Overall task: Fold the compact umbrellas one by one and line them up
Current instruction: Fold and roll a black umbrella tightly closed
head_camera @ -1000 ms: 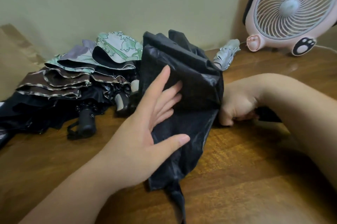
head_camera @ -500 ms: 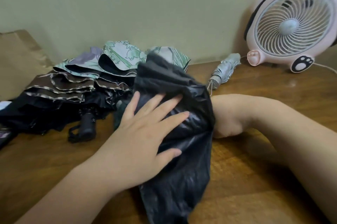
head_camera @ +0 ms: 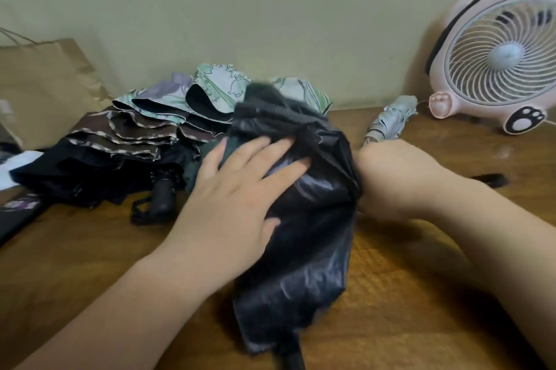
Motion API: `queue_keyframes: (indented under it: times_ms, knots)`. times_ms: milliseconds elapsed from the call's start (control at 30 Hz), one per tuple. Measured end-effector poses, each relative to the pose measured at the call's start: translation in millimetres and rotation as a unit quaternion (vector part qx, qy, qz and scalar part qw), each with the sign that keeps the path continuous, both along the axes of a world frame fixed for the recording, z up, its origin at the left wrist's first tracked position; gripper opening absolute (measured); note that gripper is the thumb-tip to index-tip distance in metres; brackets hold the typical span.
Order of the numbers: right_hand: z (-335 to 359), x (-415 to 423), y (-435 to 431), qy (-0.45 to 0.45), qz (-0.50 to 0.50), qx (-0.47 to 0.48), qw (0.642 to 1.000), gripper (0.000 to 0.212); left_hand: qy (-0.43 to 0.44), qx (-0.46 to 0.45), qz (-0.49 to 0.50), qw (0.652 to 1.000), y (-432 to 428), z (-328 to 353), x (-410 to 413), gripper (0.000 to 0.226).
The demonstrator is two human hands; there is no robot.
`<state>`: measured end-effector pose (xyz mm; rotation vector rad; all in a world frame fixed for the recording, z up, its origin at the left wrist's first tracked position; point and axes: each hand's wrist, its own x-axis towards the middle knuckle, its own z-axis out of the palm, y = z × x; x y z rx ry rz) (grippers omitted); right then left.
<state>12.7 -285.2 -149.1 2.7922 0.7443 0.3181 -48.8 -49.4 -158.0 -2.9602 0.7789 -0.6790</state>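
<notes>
While the left hand [head_camera: 228,207] presses flat on it: black umbrella [head_camera: 310,249], crumpled, on tabletop [head_camera: 406,294]; right hand [head_camera: 397,180] touching its side, grip hidden.

text: none legible; brands, numbers — none | mark: paw print [head_camera: 525,120] on pink fan [head_camera: 499,53]

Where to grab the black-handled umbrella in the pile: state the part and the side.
Take its black handle, from the near side. It juts out of the pile toward the person, clear on the table; the rest is buried under fabric.
</notes>
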Motion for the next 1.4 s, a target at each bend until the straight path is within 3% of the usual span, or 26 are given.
queue_keyframes:
  times_ms: [100, 200, 300, 400, 500, 567, 633, 733, 833, 1000, 1133, 1233, 1333, 1400]
  knots:
    - [2, -6, 3, 0.128, -0.036, 0.004, 0.991, 0.021, 0.132, 0.02, 0.028, 0.991, 0, -14, 9, 0.086]
    - [5, -4, 5, 0.144, -0.043, -0.002, 0.989, 0.018, 0.147, -0.005, 0.018, 0.989, 0, -19, 19, 0.083]
    - [5, 0, 1, 0.152, -0.06, 0.022, 0.986, 0.037, 0.146, -0.006, 0.013, 0.989, 1, -21, 26, 0.085]
    - [7, 1, -18, 0.215, -0.097, 0.051, 0.97, 0.06, 0.146, 0.002, 0.004, 0.989, 0, -24, 28, 0.089]
    - [9, -8, -34, 0.191, -0.055, 0.211, 0.957, 0.063, 0.155, 0.01, 0.003, 0.988, 0, -25, 29, 0.092]
    - [4, -14, -27, 0.145, 0.011, 0.387, 0.91, 0.056, 0.148, 0.021, 0.004, 0.989, -2, -25, 31, 0.091]
    - [-5, -16, -11, 0.183, 0.014, 0.455, 0.872, 0.059, 0.157, 0.042, 0.003, 0.987, -3, -23, 36, 0.089]
    - [-21, -6, 2, 0.2, -0.02, 0.35, 0.915, 0.073, 0.225, 0.054, -0.011, 0.973, -4, -13, 55, 0.09]
    - [-25, 6, -9, 0.19, -0.041, 0.367, 0.91, 0.079, 0.242, 0.047, -0.028, 0.969, -9, -10, 67, 0.089]
    - [-33, 17, -18, 0.146, -0.05, 0.371, 0.916, 0.088, 0.084, -0.03, -0.023, 0.996, -16, -30, 64, 0.083]
    - [-37, 22, -16, 0.129, -0.059, 0.395, 0.908, 0.096, 0.054, -0.109, 0.007, 0.992, -6, -23, 39, 0.062]
    - [-31, 17, -12, 0.088, -0.084, 0.365, 0.923, 0.096, 0.138, -0.263, 0.056, 0.953, -3, 3, -22, 0.014]
    - [-15, 1, -4, 0.003, -0.12, 0.309, 0.943, 0.087, 0.348, -0.37, 0.12, 0.853, 1, 6, -84, 0.029]
    - [-4, -9, 3, -0.033, -0.147, 0.287, 0.946, 0.069, 0.419, -0.438, 0.146, 0.782, -9, 2, -109, 0.046]
